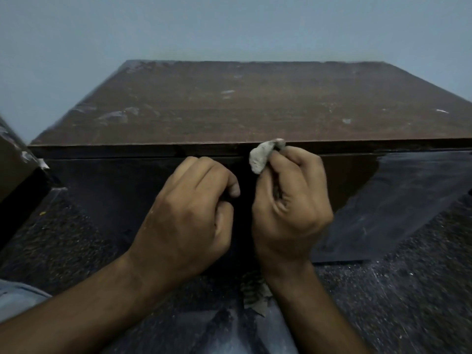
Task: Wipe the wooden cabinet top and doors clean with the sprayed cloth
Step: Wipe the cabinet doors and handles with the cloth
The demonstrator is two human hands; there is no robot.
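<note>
Nearest the camera, both forearms reach forward over a dark speckled floor. The left hand is curled into a loose fist in front of the cabinet's front face, its fingers bent inward near the gap between the doors; whether it grips a door edge or a handle cannot be told, as that part is dark. Just beside it, the right hand is closed around a small, bunched grey cloth, which pokes out above the fingers and sits at the top front edge of the cabinet. The right door appears swung open and looks streaked. Beyond, the cabinet top carries pale smudges and dusty patches across its brown surface, so the wiping seems at an early or middle stage, with the top and likely the doors left to clean. A plain blue-grey wall stands behind.
</note>
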